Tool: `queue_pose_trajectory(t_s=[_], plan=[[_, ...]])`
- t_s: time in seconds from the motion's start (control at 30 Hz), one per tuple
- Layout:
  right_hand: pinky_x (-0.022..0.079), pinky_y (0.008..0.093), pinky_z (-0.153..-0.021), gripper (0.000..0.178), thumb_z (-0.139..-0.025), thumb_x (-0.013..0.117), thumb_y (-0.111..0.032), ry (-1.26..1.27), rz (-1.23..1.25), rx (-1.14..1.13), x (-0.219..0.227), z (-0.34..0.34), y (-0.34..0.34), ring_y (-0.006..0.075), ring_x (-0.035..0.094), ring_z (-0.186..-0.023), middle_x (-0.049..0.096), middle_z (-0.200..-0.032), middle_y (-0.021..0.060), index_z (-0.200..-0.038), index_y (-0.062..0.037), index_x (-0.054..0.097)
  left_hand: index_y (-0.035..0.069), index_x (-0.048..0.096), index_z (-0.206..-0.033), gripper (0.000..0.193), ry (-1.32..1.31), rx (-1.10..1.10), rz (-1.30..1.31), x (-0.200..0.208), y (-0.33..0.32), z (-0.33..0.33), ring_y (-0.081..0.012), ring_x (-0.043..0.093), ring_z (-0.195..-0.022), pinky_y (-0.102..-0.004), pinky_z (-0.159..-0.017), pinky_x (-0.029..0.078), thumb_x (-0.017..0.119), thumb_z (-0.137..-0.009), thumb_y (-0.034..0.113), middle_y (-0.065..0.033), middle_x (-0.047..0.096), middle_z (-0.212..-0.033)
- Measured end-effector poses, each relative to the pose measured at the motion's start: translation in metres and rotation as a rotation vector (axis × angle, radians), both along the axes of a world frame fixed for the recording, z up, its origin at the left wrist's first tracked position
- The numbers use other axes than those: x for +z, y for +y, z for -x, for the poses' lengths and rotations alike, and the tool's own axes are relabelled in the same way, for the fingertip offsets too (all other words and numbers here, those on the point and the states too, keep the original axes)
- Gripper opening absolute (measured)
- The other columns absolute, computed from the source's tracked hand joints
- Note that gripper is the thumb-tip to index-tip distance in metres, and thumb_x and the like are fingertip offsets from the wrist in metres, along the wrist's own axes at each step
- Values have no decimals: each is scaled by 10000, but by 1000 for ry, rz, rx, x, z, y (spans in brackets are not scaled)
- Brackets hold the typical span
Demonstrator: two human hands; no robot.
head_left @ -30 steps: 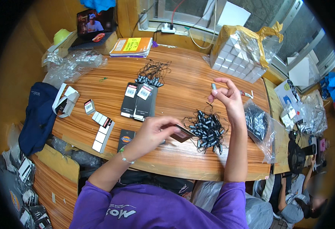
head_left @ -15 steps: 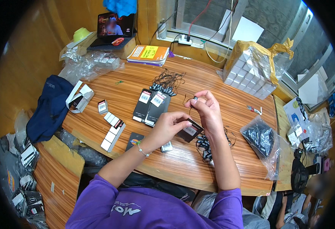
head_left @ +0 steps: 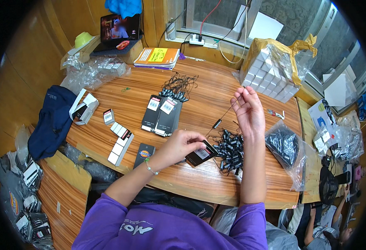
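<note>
My left hand (head_left: 183, 146) grips a black hang tag (head_left: 199, 156) with a white-and-red label on it, low over the front of the table. Higher up on the right, my right hand (head_left: 249, 104) pinches the end of a thin black hang-tag string (head_left: 228, 109). The string stretches taut down toward the tag's upper edge, with a small dark plastic seal (head_left: 217, 123) partway along it. Below my right hand lies a heap of similar strings with seals (head_left: 229, 152). Left of my hands, two stacks of black tags (head_left: 162, 118) have strings and seals (head_left: 176, 93) fanned out beyond them.
White label stacks (head_left: 120, 146) and an opened small box (head_left: 85, 108) lie on the left. Pliers (head_left: 276, 113) and a plastic bag of black strings (head_left: 283, 146) lie right. A wrapped bundle of white boxes (head_left: 270, 75), notebooks (head_left: 157, 58) and a laptop (head_left: 120, 31) stand at the back.
My right hand has moved up and to the right, drawing the string out straight from the tag. The left hand still holds the tag, slightly lower.
</note>
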State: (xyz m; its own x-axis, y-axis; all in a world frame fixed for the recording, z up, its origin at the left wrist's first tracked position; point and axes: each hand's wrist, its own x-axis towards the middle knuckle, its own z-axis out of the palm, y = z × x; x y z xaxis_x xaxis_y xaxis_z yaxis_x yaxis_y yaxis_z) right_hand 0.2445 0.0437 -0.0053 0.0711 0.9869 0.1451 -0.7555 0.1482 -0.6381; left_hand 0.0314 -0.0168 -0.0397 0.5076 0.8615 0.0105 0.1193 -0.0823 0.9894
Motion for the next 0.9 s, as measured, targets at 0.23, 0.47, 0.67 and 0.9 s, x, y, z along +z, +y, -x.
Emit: queue_pose_trajectory(t_s=[0.23,0.47,0.67,0.9], plan=[[521,350,-768,79,-892,524,-69,60,-96,175,17,8,-13,162,601,-763,612,-847,74,-965,-44,539,-45,625,-882,96,-252,233,-204,-1,14,12,-105,578,-888,-227,-745,488,588,-796,-65,-95,601,-960],[347,176,-512,63,-865,570,-81,-746,-135,59,17,47,-35,21,442,-589,514,-673,-48,-860,-18,569,-29,651,-893,113,-253,515,-401,20,19,23,-93,610,-736,-204,-609,492,637,-781,-15,-48,622,-844],[316,213,-461,91,-795,632,-69,-1169,-228,-97,11,72,-46,45,391,-508,494,-598,-10,-759,8,598,-38,641,-905,127,-264,537,-457,27,20,25,-98,617,-766,-207,-629,513,639,-778,-32,-61,622,-876],[379,290,-495,89,-737,631,-57,-1262,-380,-277,5,80,-46,166,473,-530,508,-599,88,-726,20,588,-39,645,-894,114,-258,542,-429,24,20,27,-96,621,-719,-206,-615,507,649,-782,-19,-72,640,-832]])
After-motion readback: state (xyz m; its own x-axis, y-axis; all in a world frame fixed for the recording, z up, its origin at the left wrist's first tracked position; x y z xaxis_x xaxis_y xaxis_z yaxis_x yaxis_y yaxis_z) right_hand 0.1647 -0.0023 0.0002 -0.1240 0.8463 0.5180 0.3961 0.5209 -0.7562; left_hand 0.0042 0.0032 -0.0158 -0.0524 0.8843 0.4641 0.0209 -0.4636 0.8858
